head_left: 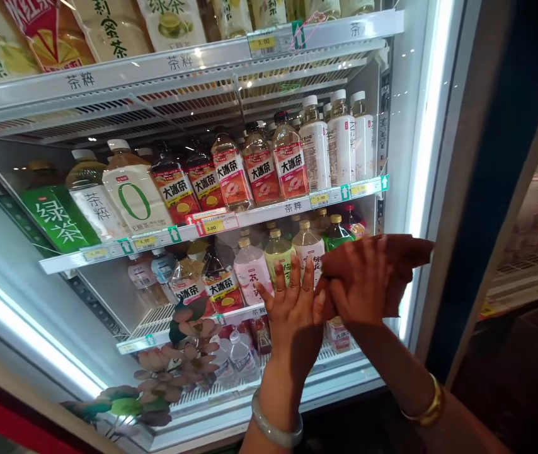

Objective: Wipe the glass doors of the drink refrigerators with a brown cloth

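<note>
Nearest, a pale bangle [276,425] is circling the left wrist and a gold bangle [427,403] the right; either one could be knocking the pane if that wrist dropped forward. Just beyond, the left hand [292,309] is holding nothing: its fingers are spreading with the palm towards the glass, seemingly resting on it. A bare palm like this could be leaving smears. The right hand [361,284] is lying flat, fingers straight, over a brown cloth [408,252], pressing rather than clenching it.

The cloth is sitting at the pane's right side, its loose flap sticking out past the fingers towards the door edge. With only flat pressure securing it, it could be bunching, slipping or dropping if that pressure eased. The hands are sitting side by side, so a sideways push could be making them collide.

Behind them, the glass pane [231,413] is fronting the cooler. Farther in, bottles [290,164] are standing close together on the shelves [269,217]; a hard shove jolting the door could be rattling them.
</note>
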Demonstrator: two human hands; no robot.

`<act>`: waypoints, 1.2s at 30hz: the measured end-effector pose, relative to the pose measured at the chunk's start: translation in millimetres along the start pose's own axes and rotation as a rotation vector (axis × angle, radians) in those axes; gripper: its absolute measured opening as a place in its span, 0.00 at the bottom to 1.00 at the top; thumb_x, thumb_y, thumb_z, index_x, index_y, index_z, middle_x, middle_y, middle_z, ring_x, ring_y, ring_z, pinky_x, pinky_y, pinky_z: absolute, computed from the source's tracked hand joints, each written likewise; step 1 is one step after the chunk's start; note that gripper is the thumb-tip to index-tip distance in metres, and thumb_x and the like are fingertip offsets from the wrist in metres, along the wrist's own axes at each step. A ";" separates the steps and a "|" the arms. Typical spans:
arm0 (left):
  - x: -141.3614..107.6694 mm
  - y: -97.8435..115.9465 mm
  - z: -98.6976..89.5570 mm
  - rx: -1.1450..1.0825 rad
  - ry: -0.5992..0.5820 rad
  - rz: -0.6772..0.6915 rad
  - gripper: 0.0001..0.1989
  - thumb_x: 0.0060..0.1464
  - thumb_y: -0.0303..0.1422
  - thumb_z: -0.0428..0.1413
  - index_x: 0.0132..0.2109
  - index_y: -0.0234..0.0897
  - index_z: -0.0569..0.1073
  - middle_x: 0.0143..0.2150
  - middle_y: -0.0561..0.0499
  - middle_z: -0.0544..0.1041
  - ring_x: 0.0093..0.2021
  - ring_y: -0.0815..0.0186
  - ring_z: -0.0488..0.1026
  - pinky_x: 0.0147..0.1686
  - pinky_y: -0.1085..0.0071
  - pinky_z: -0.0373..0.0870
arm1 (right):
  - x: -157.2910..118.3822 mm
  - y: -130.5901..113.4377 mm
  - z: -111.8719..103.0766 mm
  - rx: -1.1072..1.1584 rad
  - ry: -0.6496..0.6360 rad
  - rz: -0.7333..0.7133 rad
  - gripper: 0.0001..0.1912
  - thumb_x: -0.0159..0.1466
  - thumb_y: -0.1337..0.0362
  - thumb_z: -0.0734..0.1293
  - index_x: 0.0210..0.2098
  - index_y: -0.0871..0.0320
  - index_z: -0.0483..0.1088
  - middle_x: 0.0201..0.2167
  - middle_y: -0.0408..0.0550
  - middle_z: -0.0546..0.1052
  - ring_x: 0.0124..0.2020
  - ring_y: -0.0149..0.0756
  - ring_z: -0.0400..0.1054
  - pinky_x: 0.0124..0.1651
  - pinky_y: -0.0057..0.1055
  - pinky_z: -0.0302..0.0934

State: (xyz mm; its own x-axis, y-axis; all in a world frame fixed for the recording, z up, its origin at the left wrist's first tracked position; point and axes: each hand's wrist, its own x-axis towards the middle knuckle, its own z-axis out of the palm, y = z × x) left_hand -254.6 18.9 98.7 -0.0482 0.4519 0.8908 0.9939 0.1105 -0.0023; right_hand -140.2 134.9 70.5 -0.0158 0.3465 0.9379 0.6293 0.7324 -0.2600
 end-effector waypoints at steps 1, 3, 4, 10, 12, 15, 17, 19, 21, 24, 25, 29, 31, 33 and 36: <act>-0.4 -1.7 -1.8 0.007 -0.009 -0.020 0.37 0.72 0.37 0.54 0.80 0.48 0.48 0.80 0.45 0.56 0.83 0.55 0.40 0.78 0.45 0.18 | -7.0 -2.9 0.9 0.001 -0.026 -0.087 0.43 0.66 0.59 0.67 0.78 0.46 0.52 0.80 0.55 0.51 0.81 0.65 0.42 0.75 0.74 0.44; -1.5 -7.0 -5.2 0.022 -0.006 -0.051 0.38 0.71 0.36 0.54 0.80 0.48 0.48 0.80 0.45 0.55 0.83 0.53 0.39 0.78 0.42 0.18 | -21.4 7.3 -0.5 0.024 -0.082 -0.270 0.41 0.65 0.58 0.69 0.76 0.43 0.58 0.78 0.50 0.57 0.79 0.61 0.49 0.77 0.67 0.44; -2.2 -10.4 -6.4 0.030 0.006 -0.061 0.38 0.71 0.36 0.54 0.80 0.49 0.47 0.80 0.45 0.54 0.83 0.53 0.37 0.77 0.41 0.17 | -25.7 18.3 -2.3 0.040 -0.100 -0.335 0.39 0.65 0.59 0.70 0.75 0.41 0.59 0.77 0.48 0.60 0.78 0.59 0.52 0.77 0.63 0.46; -6.2 -25.4 -6.7 0.071 0.078 -0.030 0.38 0.71 0.34 0.53 0.80 0.51 0.45 0.82 0.52 0.49 0.83 0.59 0.28 0.77 0.44 0.13 | 2.3 34.7 -6.1 0.065 0.128 -0.031 0.43 0.66 0.59 0.67 0.78 0.44 0.52 0.79 0.53 0.56 0.77 0.72 0.49 0.73 0.73 0.47; -6.1 -26.8 -7.1 0.083 0.083 -0.023 0.38 0.71 0.33 0.52 0.80 0.49 0.45 0.82 0.52 0.48 0.83 0.59 0.28 0.77 0.44 0.15 | 5.2 5.2 -1.6 0.064 0.075 -0.011 0.44 0.67 0.58 0.67 0.79 0.44 0.49 0.80 0.55 0.53 0.79 0.72 0.46 0.73 0.77 0.43; -4.9 -31.4 -10.9 0.115 0.055 -0.003 0.38 0.70 0.32 0.52 0.80 0.47 0.45 0.82 0.50 0.49 0.83 0.59 0.28 0.78 0.44 0.16 | -11.3 -27.9 4.3 0.060 -0.036 -0.170 0.46 0.68 0.55 0.69 0.79 0.42 0.47 0.80 0.54 0.53 0.79 0.67 0.46 0.74 0.75 0.39; -4.6 -37.5 -15.0 0.132 0.045 0.025 0.38 0.70 0.32 0.52 0.80 0.46 0.46 0.81 0.49 0.51 0.83 0.60 0.28 0.77 0.45 0.14 | -22.9 -26.7 4.9 0.079 -0.067 -0.316 0.45 0.68 0.55 0.70 0.79 0.40 0.47 0.79 0.51 0.56 0.79 0.61 0.48 0.77 0.68 0.42; -5.4 -44.8 -19.4 0.153 0.051 0.033 0.37 0.70 0.32 0.52 0.80 0.47 0.47 0.81 0.50 0.53 0.83 0.61 0.29 0.77 0.46 0.12 | -23.8 -12.8 3.1 0.115 -0.058 -0.382 0.45 0.67 0.56 0.70 0.79 0.41 0.49 0.78 0.49 0.57 0.79 0.58 0.50 0.77 0.61 0.48; -7.2 -51.3 -22.7 0.174 0.067 0.024 0.37 0.71 0.31 0.51 0.80 0.48 0.47 0.81 0.51 0.53 0.83 0.62 0.29 0.76 0.46 0.11 | -11.9 -2.2 0.4 0.140 0.008 -0.308 0.43 0.67 0.57 0.69 0.78 0.43 0.52 0.78 0.52 0.57 0.79 0.62 0.49 0.77 0.63 0.47; -11.5 -58.2 -24.9 0.185 0.066 0.007 0.36 0.71 0.31 0.50 0.80 0.47 0.47 0.81 0.51 0.52 0.83 0.61 0.28 0.76 0.45 0.11 | 13.2 -15.6 -1.5 0.146 0.097 -0.057 0.40 0.68 0.56 0.68 0.77 0.46 0.56 0.78 0.56 0.56 0.79 0.72 0.44 0.75 0.76 0.36; -13.3 -60.0 -25.1 0.186 0.060 -0.001 0.37 0.71 0.31 0.51 0.80 0.47 0.46 0.81 0.50 0.51 0.83 0.60 0.28 0.76 0.45 0.11 | 17.8 -26.1 -1.1 0.151 0.084 -0.033 0.40 0.68 0.56 0.68 0.77 0.46 0.56 0.79 0.57 0.55 0.79 0.74 0.44 0.73 0.80 0.34; -22.0 -68.2 -27.6 0.188 0.045 -0.025 0.40 0.70 0.31 0.53 0.80 0.49 0.43 0.82 0.50 0.48 0.83 0.58 0.29 0.77 0.44 0.14 | -0.5 -53.2 4.7 0.102 -0.066 -0.254 0.42 0.68 0.52 0.69 0.78 0.43 0.52 0.79 0.55 0.55 0.79 0.69 0.46 0.73 0.80 0.35; -26.2 -72.6 -30.9 0.182 0.038 -0.025 0.40 0.70 0.32 0.54 0.80 0.49 0.43 0.82 0.50 0.48 0.83 0.58 0.30 0.78 0.45 0.17 | -19.3 -45.0 6.3 0.072 -0.110 -0.398 0.40 0.69 0.53 0.68 0.77 0.41 0.53 0.78 0.53 0.57 0.79 0.64 0.49 0.75 0.74 0.39; -29.4 -75.9 -34.5 0.176 0.030 -0.027 0.40 0.70 0.32 0.54 0.80 0.48 0.44 0.82 0.50 0.49 0.83 0.59 0.29 0.79 0.46 0.19 | -28.0 -30.1 4.8 0.080 -0.124 -0.460 0.40 0.68 0.55 0.69 0.76 0.42 0.55 0.78 0.53 0.57 0.79 0.62 0.50 0.75 0.67 0.48; -31.8 -77.4 -37.2 0.181 0.027 -0.032 0.37 0.70 0.32 0.52 0.80 0.46 0.47 0.81 0.51 0.51 0.83 0.61 0.28 0.79 0.48 0.19 | -13.7 -24.2 -0.7 0.133 -0.045 -0.296 0.41 0.67 0.58 0.69 0.77 0.47 0.56 0.79 0.56 0.55 0.79 0.67 0.47 0.74 0.70 0.49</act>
State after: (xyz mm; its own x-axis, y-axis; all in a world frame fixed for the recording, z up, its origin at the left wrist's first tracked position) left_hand -326.3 -36.9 87.4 -0.0741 0.4220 0.9036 0.9576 0.2830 -0.0536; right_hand -154.6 112.0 64.1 -0.2188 0.1307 0.9670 0.4853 0.8743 -0.0083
